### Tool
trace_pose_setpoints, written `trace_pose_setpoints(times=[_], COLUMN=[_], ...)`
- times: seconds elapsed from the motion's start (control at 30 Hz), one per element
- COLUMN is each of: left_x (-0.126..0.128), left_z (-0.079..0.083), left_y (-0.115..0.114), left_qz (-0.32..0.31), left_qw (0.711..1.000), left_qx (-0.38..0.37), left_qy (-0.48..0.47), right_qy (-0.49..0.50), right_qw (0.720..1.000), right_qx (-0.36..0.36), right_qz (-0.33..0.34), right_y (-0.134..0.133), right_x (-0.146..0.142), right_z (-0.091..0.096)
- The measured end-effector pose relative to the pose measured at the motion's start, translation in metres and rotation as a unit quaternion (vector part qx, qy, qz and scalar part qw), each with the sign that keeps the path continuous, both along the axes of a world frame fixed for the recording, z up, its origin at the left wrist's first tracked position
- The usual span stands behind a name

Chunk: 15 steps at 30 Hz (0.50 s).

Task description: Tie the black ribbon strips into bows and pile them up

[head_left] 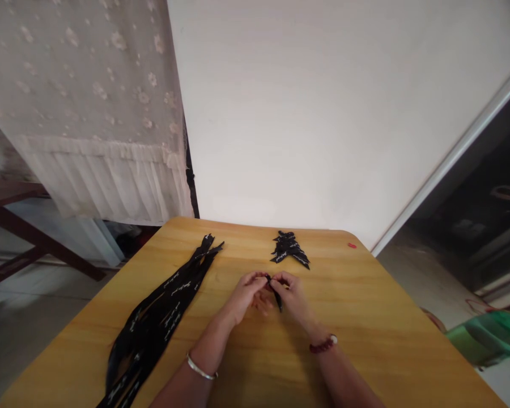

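Observation:
Over the middle of the wooden table, my left hand and my right hand meet, pinching a short piece of black ribbon between their fingertips. Its end hangs down below my right fingers. Long black ribbons with white print lie in a loose bundle to the left of my hands. Beyond my hands is a small heap of cut black printed ribbon pieces. A metal bangle circles my left wrist, and a red bead bracelet circles my right.
A small red scrap lies near the table's far right corner. A lace curtain hangs at the back left beside a white wall. A green object sits on the floor to the right, and a dark wooden frame stands left.

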<state>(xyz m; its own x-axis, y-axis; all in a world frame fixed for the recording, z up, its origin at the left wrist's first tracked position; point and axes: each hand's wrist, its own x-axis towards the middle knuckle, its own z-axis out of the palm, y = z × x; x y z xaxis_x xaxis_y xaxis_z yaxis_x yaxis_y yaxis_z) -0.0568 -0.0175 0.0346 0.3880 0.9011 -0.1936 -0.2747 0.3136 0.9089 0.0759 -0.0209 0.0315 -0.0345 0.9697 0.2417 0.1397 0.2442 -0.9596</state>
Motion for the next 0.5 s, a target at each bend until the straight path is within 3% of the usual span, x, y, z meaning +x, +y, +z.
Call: trace_pose_setpoints(times=[0.23, 0.5], left_x=[-0.0058, -0.0013], left_z=[-0.0019, -0.0068], left_y=[0.0022, 0.0073], left_qz=[0.039, 0.150], left_qw=[0.998, 0.973], left_qx=[-0.030, 0.100], left_qy=[0.025, 0.147], right_qy=[0.000, 0.006], right_qw=[1.000, 0.999], right_qx=[0.008, -0.010], right_qz=[-0.006, -0.046], right_y=[0.0026, 0.0034], right_x=[0.0031, 0.0025], right_z=[-0.0016, -0.0031])
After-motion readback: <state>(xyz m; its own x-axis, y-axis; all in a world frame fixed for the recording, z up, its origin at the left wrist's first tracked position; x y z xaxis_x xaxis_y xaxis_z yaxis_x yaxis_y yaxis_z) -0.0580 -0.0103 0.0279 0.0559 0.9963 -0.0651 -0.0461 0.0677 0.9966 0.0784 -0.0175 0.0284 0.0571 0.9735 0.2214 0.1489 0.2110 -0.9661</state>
